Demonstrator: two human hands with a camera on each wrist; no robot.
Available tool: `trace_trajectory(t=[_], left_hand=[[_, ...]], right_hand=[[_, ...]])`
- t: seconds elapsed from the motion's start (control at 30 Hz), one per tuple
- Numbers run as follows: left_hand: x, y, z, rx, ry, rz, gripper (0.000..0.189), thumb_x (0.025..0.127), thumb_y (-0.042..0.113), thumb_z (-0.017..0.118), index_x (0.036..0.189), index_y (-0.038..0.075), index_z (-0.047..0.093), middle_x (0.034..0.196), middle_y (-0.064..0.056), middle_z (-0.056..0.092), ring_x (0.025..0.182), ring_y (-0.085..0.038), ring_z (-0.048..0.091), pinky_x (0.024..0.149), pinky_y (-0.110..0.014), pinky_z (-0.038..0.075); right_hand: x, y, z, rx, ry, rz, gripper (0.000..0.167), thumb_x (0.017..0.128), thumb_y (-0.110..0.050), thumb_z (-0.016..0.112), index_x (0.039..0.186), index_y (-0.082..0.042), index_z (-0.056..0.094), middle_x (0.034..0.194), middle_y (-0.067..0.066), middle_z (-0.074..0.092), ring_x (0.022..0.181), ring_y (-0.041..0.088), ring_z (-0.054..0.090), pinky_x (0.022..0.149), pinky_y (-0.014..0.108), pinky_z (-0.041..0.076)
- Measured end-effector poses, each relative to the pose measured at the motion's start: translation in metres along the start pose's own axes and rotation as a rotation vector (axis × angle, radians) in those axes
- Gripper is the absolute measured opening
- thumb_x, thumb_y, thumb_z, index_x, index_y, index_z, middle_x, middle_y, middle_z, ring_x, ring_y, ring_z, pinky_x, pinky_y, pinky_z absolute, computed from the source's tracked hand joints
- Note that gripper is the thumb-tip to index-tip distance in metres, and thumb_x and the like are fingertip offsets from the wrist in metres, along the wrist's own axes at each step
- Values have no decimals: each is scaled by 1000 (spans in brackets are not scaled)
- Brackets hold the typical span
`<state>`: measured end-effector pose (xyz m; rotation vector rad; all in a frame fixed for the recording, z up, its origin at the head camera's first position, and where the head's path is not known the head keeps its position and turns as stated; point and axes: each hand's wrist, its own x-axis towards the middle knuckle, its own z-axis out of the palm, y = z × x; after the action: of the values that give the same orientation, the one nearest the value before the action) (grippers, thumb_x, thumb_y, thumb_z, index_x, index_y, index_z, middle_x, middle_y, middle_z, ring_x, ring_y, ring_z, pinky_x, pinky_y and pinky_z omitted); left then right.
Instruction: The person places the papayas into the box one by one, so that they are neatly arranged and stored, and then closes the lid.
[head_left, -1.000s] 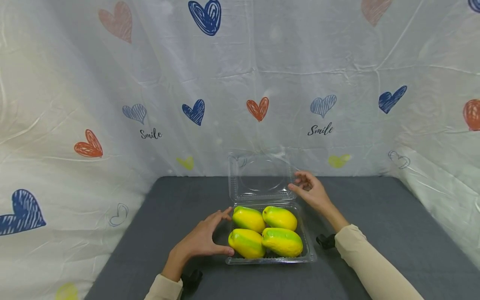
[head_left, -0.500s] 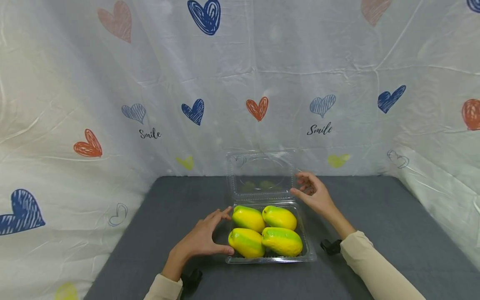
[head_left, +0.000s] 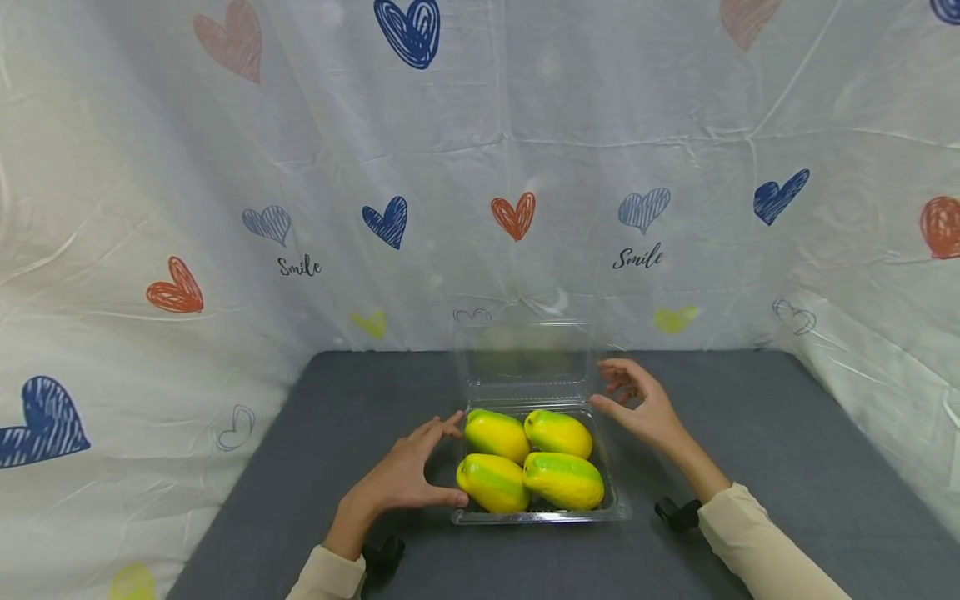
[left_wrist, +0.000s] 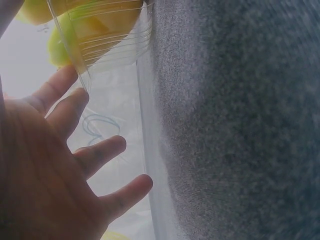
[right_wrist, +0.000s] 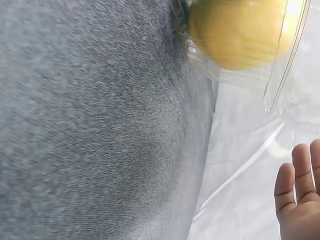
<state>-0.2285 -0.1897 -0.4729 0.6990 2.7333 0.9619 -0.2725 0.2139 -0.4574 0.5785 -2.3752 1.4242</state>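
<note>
A clear plastic clamshell container (head_left: 540, 517) sits on the table with several yellow-green mangoes (head_left: 564, 481) in its base. Its hinged lid (head_left: 528, 354) stands raised at the back, faint reflections of the fruit in it. At the left rim is my left hand (head_left: 405, 471), thumb and fingers spread wide; in the left wrist view, two straight fingertips meet the container's edge beside a mango (left_wrist: 102, 30). My right hand (head_left: 641, 404) hovers by the lid's right edge, fingers loosely bent and gripping nothing. Whether it touches the lid I cannot tell; the right wrist view shows straight fingers (right_wrist: 285, 185) apart from the container.
A grey cloth covers the table (head_left: 360, 392). Behind and at both sides hangs a white curtain (head_left: 570, 150) printed with hearts and "Smile"; it meets the table's back edge just behind the lid. Black straps (head_left: 678, 514) sit at the wrists.
The lid has swung forward, its top edge now lower and fruit reflections showing in it. My right hand has drawn slightly right and nearer. My left hand stays at the left rim.
</note>
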Motion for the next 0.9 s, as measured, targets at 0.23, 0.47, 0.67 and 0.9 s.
trace_trajectory(t=[0.23,0.47,0.67,0.9], left_hand=[[-1,0,-1,-2,-2,5,84,73,65,83,141,27,51,168,18,23,157,-41,19,114,-80,15],[-2,2,-1,-1,-5,1,85,73,64,83,141,26,51,168,18,23,157,-41,18,114,-80,15],[-1,2,-1,4,1,7,84,73,65,83,142,31,50,168,19,23,157,-41,19,115,-79,17],[0,2,-1,5,0,4,84,73,64,83,142,30,50,168,10,27,156,-41,23,114,-78,19]], right_hand=[[-9,-2,-4,25,-11,-38,49,91,-5,75,137,-12,60,130,12,64,107,23,60,84,30,52],[-17,-3,-5,77,0,-115,42,89,4,73,129,-2,63,126,13,64,106,17,59,83,25,52],[-23,-2,-7,177,-5,-187,23,99,3,58,121,7,64,122,2,67,106,10,61,86,19,50],[-28,-2,-9,154,16,-156,33,109,-4,37,119,7,67,113,-19,66,100,5,61,83,22,50]])
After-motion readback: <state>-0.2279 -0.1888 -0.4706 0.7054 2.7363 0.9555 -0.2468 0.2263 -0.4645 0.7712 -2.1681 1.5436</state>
